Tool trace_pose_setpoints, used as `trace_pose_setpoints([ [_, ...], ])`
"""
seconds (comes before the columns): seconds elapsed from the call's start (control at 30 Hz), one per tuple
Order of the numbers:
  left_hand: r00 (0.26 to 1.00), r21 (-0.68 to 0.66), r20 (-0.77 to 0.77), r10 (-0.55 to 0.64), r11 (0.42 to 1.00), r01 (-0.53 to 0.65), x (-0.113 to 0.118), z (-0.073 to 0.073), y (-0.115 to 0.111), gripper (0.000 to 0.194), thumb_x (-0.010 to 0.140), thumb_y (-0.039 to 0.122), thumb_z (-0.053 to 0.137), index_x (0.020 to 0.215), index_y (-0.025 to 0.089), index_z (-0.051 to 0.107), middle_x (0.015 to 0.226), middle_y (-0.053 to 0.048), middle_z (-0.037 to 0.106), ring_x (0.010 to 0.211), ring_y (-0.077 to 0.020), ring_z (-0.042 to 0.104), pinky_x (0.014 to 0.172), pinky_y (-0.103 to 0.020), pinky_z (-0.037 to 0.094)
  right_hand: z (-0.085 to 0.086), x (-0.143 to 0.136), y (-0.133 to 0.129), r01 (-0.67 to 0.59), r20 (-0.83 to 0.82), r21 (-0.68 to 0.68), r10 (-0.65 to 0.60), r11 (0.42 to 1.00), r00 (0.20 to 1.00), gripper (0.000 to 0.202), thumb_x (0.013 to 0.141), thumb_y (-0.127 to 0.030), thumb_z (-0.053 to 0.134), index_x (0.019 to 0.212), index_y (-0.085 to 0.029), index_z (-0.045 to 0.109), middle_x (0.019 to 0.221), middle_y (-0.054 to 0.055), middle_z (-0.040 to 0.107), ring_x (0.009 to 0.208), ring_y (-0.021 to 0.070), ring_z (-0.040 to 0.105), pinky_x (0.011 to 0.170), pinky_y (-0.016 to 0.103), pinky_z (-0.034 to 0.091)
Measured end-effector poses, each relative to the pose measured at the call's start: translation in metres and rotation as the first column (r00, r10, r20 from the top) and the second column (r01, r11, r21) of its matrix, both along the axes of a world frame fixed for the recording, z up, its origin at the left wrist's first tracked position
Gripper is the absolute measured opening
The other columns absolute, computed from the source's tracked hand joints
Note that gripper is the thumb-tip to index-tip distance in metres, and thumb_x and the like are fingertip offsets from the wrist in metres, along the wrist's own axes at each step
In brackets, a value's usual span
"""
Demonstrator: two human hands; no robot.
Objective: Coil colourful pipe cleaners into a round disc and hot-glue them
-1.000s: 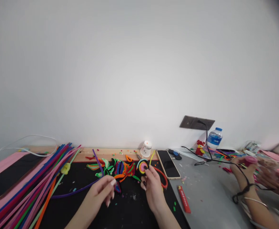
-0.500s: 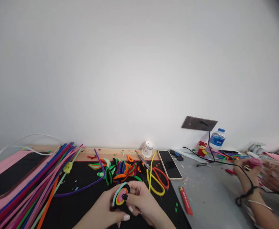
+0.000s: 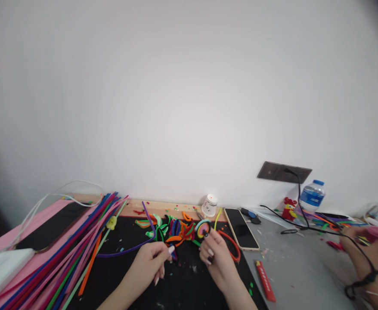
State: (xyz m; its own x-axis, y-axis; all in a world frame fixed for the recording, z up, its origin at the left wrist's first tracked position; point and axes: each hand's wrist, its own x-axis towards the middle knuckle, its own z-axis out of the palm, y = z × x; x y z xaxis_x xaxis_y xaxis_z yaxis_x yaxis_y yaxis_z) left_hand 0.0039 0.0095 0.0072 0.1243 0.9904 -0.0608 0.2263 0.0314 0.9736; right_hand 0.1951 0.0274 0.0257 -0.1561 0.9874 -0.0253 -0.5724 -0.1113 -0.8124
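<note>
The coiled disc (image 3: pixel 202 230) is pinched in the grip of the right hand (image 3: pixel 217 255), towards the back edge of the desk (image 3: pixel 292 267); the left hand (image 3: pixel 153 260) (I cannot tell whether it holds anything) has come away, so the right alone supports it.

Open lane at bottom centre, clutter on either side
Mostly bare black mat (image 3: pixel 183 292) runs between the left hand (image 3: pixel 152 260) and right hand (image 3: pixel 218 258) to the frame's bottom edge. The pipe-cleaner bundle (image 3: pixel 79 252) fills the lower left; twisted shapes (image 3: pixel 188 232) and a paper cup (image 3: pixel 209 206) bar the middle. At lower right, the grey surface (image 3: pixel 302 273) gives room between the red pack (image 3: pixel 265 280) and a co-worker's hand (image 3: pixel 366 249).
</note>
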Motion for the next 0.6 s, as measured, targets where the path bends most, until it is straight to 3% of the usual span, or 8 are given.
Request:
trace_pose_setpoints([
  [0.1, 0.992, 0.102, -0.07, 0.101, 0.99, -0.094, -0.006, 0.004, 0.001, 0.039, 0.082, 0.049, 0.038, 0.058, 0.022, 0.05, 0.031, 0.012, 0.03, 0.024, -0.0112, 0.036, 0.035, -0.021, 0.03, 0.001, 0.013, 0.009, 0.245, -0.089, 0.0, -0.244, 0.97, 0.966, 0.036, 0.064, -0.03, 0.076, 0.064, -0.02, 0.042, 0.044, -0.013, 0.031, 0.036, 0.0027, 0.021, 0.035, 0.014, 0.018],
  [0.17, 0.98, 0.192, -0.121, 0.159, 0.972, -0.134, -0.011, 0.009, 0.001, 0.035, 0.085, 0.045, 0.037, 0.063, 0.022, 0.053, 0.037, 0.011, 0.032, 0.031, -0.013, 0.043, 0.041, -0.023, 0.035, 0.001, 0.019, 0.012, 0.32, -0.107, 0.011, -0.317, 0.947, 0.942, 0.037, 0.064, -0.029, 0.076, 0.064, -0.021, 0.04, 0.044, -0.013, 0.032, 0.036, 0.0028, 0.023, 0.034, 0.014, 0.019],
  [0.3, 0.934, 0.344, -0.239, 0.265, 0.923, -0.174, -0.029, 0.029, 0.003, 0.026, 0.086, 0.038, 0.039, 0.09, 0.021, 0.059, 0.05, 0.007, 0.045, 0.049, -0.0178, 0.054, 0.053, -0.025, 0.041, -0.002, 0.019, 0.012, 0.296, -0.094, 0.018, -0.294, 0.955, 0.951, 0.034, 0.065, -0.028, 0.076, 0.065, -0.02, 0.043, 0.044, -0.012, 0.033, 0.036, 0.0026, 0.024, 0.034, 0.014, 0.019],
  [0.37, 0.896, 0.386, -0.307, 0.32, 0.903, -0.19, -0.048, 0.041, 0.008, 0.026, 0.084, 0.035, 0.041, 0.099, 0.021, 0.057, 0.066, 0.001, 0.058, 0.056, -0.019, 0.058, 0.059, -0.027, 0.044, -0.005, 0.016, 0.012, 0.273, -0.091, 0.02, -0.27, 0.962, 0.959, 0.034, 0.066, -0.028, 0.075, 0.065, -0.02, 0.043, 0.044, -0.012, 0.034, 0.035, 0.0025, 0.024, 0.034, 0.014, 0.019],
  [0.43, 0.838, 0.414, -0.381, 0.39, 0.883, -0.222, -0.075, 0.052, 0.012, 0.032, 0.081, 0.032, 0.046, 0.11, 0.021, 0.054, 0.092, -0.006, 0.064, 0.078, -0.023, 0.062, 0.074, -0.03, 0.046, -0.006, 0.015, 0.012, 0.267, -0.098, 0.024, -0.264, 0.963, 0.96, 0.035, 0.065, -0.028, 0.076, 0.064, -0.02, 0.042, 0.044, -0.012, 0.035, 0.035, 0.0025, 0.024, 0.034, 0.015, 0.019],
  [0.5, 0.748, 0.415, -0.474, 0.465, 0.867, -0.276, -0.105, 0.058, 0.014, 0.047, 0.072, 0.032, 0.056, 0.117, 0.02, 0.052, 0.115, -0.013, 0.059, 0.104, -0.0328, 0.055, 0.09, -0.04, 0.039, -0.006, 0.014, 0.012, 0.264, -0.097, 0.024, -0.261, 0.964, 0.96, 0.035, 0.065, -0.028, 0.076, 0.065, -0.02, 0.042, 0.044, -0.012, 0.034, 0.035, 0.0026, 0.024, 0.034, 0.015, 0.018],
  [0.6, 0.58, 0.347, -0.602, 0.549, 0.834, -0.429, -0.142, 0.054, 0.008, 0.06, 0.062, 0.039, 0.063, 0.115, 0.012, 0.054, 0.109, -0.027, 0.057, 0.103, -0.0536, 0.049, 0.081, -0.064, 0.034, -0.005, 0.013, 0.011, 0.243, -0.069, 0.033, -0.241, 0.969, 0.968, 0.034, 0.065, -0.03, 0.076, 0.065, -0.02, 0.043, 0.044, -0.012, 0.034, 0.035, 0.0029, 0.024, 0.034, 0.015, 0.019],
])
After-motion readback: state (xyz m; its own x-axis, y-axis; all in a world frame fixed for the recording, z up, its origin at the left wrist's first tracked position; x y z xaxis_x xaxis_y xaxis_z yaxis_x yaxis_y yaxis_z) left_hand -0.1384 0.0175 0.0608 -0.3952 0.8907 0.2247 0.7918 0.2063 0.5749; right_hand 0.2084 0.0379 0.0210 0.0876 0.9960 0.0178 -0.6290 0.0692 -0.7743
